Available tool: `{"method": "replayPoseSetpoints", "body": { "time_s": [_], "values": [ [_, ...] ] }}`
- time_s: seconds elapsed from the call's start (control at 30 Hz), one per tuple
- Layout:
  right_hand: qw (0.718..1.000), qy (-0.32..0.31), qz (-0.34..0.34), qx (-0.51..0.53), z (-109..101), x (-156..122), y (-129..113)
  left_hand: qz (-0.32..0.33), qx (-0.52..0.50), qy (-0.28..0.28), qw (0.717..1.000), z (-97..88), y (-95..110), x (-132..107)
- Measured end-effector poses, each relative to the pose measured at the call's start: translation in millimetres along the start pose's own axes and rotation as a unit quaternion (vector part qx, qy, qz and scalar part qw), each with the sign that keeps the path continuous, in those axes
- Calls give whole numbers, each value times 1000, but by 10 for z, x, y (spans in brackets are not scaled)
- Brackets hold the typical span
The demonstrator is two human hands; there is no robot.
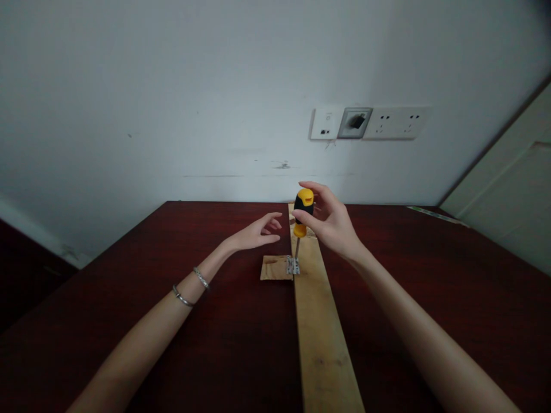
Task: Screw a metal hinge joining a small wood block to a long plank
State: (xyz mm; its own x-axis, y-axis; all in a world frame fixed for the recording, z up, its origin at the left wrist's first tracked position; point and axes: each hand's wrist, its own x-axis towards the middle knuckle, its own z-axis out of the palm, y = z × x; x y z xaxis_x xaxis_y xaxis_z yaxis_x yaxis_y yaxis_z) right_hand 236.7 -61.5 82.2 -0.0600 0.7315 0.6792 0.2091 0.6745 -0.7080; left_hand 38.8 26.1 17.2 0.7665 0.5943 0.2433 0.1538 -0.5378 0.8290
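In my right hand (330, 221) is a screwdriver (304, 206) with a yellow and black handle, its shaft pointing down. The tip meets a small metal hinge (293, 265); whether it sits in a screw is too small to tell. The hinge spans a long wooden board (322, 332) and a small wooden block (275, 268) at the board's left side. My left hand (262, 230) hovers left of the screwdriver, above the block, fingers apart and holding nothing. Two silver bracelets (191, 287) circle the left wrist.
The board lies lengthwise on a dark red table (206, 355), reaching almost to the white wall (193, 103). Sockets and a plugged-in black adapter (357, 121) are on the wall. A patterned strip (437, 215) lies along the table's far right edge, near a pale door (508, 189).
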Motion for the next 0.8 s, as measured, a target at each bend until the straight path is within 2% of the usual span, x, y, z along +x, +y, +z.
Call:
{"method": "replayPoseSetpoints", "body": {
  "time_s": [0.17,0.33,0.47,0.57,0.67,0.8],
  "values": [
    [995,48,22,89,129,-15,16,-21,5,51,998,-16,-57,21],
    [991,22,45,120,163,-51,15,-50,10,71,996,-29,-170,38],
    [980,-25,70,185,124,-54,66,-58,-1,78,995,-30,-247,53],
    [977,-49,86,188,75,-34,70,-59,0,76,995,-44,-247,54],
    [984,-31,68,164,38,-13,31,-66,16,34,997,-81,-172,30],
    [985,-13,54,161,50,-8,-15,-91,106,-114,984,-101,4,-28]
  ]
}}
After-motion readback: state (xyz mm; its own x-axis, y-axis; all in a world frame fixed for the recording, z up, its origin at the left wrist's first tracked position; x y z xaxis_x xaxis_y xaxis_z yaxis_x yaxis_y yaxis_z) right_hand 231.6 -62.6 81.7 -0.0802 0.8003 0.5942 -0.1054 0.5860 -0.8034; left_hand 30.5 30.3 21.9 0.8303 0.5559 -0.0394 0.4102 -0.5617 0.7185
